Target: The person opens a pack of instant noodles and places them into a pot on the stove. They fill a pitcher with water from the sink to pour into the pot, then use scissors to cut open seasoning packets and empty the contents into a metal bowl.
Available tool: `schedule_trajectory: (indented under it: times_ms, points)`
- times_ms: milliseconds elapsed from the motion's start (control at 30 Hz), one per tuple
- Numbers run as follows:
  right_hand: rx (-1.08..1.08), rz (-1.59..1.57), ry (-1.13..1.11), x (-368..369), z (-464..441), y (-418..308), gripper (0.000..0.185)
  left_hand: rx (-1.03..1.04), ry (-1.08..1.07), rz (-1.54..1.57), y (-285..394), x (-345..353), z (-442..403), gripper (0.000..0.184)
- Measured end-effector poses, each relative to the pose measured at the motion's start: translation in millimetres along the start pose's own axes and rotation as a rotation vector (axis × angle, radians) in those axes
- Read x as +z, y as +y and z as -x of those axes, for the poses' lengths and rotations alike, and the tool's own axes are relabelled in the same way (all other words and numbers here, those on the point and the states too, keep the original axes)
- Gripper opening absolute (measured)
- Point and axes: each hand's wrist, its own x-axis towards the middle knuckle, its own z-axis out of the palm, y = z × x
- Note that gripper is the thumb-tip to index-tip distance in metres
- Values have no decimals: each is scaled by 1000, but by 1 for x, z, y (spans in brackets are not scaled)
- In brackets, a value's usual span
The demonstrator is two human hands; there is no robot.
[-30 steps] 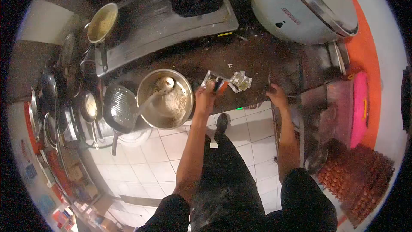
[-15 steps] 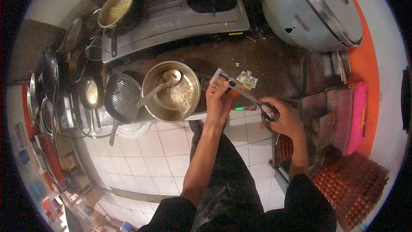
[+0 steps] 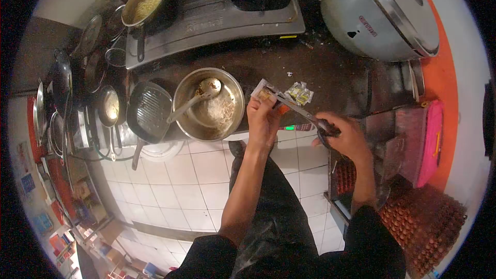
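Note:
My left hand [image 3: 263,116] pinches a small seasoning packet [image 3: 264,93] above the counter's front edge. In my right hand [image 3: 343,135] is a pair of scissors [image 3: 305,112], its fingers wrapped round the dark handles. The blades lie across the packet near its upper end and look closed together. Just beyond them, other small packets [image 3: 299,93] rest on the dark counter. Left of my left hand stands a steel pot [image 3: 236,111] with pale residue inside. A large spoon [image 3: 192,104] leans in it, its handle over the left rim.
A ridged grill pan [image 3: 150,111] sits left of the pot. Behind are a gas stove [image 3: 206,35] and a saucepan of noodles [image 3: 146,8]. A big lidded cooker [image 3: 356,18] stands at back right. Stacked egg trays [image 3: 423,227] are at lower right.
The scissor handles have come together and my right hand has closed on them. My left hand stays in place with the packet. The whole view has shifted slightly.

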Motion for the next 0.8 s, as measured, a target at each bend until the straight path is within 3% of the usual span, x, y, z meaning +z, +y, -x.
schedule_trajectory:
  times_ms: [333,467,600,667,733,800]
  points:
    - [-73,117,74,-6,3,-17,51,-87,-65,3,-4,-1,2,24]
    - [-5,139,26,-9,-4,-33,52,-106,-148,66,-16,-12,0,23]
    - [-84,108,84,2,-7,-21,53,-134,-25,28,-15,-14,-1,24]
    - [-90,107,63,2,-15,-25,52,-118,-52,25,-10,-13,-4,25]
    - [49,128,-29,-3,-18,-37,49,-118,-63,17,-16,-17,-6,26]
    - [-14,132,6,7,-23,-25,49,-112,-75,10,-19,-24,-8,26]
